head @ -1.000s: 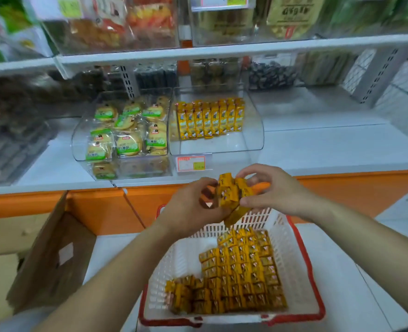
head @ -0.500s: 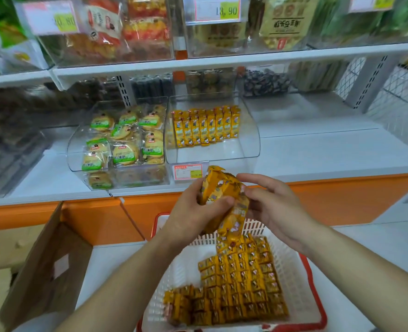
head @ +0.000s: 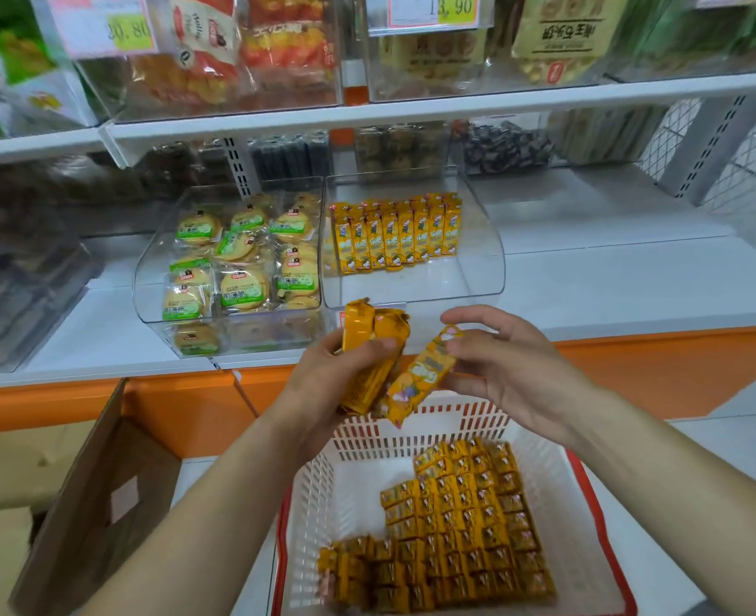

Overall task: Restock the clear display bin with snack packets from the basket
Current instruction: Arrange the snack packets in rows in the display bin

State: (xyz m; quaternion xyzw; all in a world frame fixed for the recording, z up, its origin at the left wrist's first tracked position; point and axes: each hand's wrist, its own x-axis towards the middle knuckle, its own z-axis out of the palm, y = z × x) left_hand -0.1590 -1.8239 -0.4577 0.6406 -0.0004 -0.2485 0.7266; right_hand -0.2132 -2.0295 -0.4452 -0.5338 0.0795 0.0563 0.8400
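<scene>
Two hands meet at frame centre, over the far rim of the white basket [head: 411, 422]. The left hand [head: 318, 393] grips a bundle of yellow packets [head: 367, 344], thumb across them. The right hand [head: 514, 371] pinches a single packet [head: 420, 377] by its upper end, tilted just beside the bundle. Directly above, the clear display bin [head: 478, 273] presents its curved front lip. A row of upright packets [head: 396, 235] lines its back, with bare floor in front. Stacked packets [head: 460, 526] fill the basket's right and near side. A cardboard box [head: 101, 504] edges the lower left.
</scene>
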